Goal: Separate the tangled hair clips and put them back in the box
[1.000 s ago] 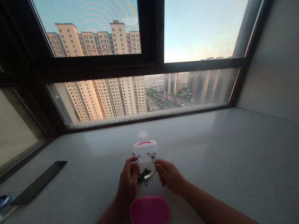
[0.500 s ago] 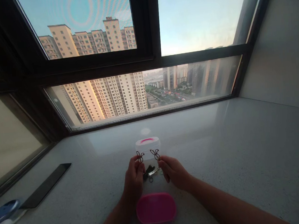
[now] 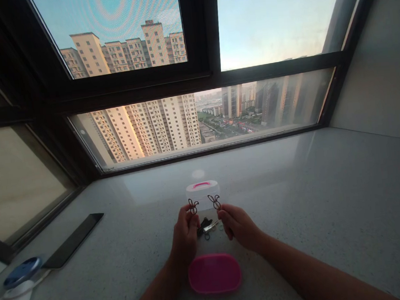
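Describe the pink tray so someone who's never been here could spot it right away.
Below the big window stretches a pale counter. On it, between the forearms, nearer the camera than the left hand and right hand, lies the tray. It is a solid pink oval, whereas the see-through box beyond shows pink only on its handle.

Hands: two, one left hand, one right hand. Brown rabbit-shaped loops: two, one per hand. Toward the far edge of the surface, translucent box: one. Pink tray: one. Near the left edge, dark slab: one. Overlapping small items: not countable.
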Demonstrator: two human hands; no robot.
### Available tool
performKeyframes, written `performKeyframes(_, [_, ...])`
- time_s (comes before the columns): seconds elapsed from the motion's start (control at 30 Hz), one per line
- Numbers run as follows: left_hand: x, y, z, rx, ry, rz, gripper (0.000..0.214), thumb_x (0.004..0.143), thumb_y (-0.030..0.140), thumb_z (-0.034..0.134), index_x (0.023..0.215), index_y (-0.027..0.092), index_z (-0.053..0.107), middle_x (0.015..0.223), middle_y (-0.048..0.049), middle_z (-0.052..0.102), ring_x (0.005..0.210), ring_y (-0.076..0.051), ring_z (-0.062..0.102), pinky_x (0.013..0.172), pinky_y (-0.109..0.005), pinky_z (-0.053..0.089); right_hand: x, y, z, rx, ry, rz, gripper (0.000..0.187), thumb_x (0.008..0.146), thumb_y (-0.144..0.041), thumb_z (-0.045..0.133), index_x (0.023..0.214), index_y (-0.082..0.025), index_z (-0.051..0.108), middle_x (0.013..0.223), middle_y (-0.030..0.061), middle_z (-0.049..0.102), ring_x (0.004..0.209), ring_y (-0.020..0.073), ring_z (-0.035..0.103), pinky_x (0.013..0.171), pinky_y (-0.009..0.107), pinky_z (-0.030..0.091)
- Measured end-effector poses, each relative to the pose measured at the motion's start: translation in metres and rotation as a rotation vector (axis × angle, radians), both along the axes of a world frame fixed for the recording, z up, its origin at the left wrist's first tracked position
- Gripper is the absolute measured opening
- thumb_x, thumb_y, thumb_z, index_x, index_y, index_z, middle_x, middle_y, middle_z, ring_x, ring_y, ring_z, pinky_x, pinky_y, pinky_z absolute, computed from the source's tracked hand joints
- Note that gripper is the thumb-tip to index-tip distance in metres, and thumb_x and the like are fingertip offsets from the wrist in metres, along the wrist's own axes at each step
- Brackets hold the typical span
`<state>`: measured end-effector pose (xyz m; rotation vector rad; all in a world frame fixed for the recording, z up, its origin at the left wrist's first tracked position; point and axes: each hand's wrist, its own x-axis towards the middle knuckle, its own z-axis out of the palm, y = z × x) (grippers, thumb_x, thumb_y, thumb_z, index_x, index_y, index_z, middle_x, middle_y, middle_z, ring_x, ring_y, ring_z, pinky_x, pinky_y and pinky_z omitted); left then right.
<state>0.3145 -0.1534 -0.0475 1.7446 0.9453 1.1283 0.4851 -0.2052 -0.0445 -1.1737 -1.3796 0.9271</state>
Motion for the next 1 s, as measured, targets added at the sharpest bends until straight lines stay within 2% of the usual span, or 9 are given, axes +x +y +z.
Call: performKeyframes(1.0, [-0.0001,-0.0023,0.0018,-0.011,-0.008,-0.021,0.024,0.088,0.032,0.045,0.108,0.019,0.046,0.065,0.0053,0.049,0.049,-0.009,0.042,0.051,-0.021,0.035,0.0016,-0.0021,0.0002,0.005,-0.031,0.003,0.027,0.090,-0.039,0.040,0.072,-0.020,0.046,0.039,-0.0091,0.040,0.033,0.0084,0.038,0.038,0.018,0.027])
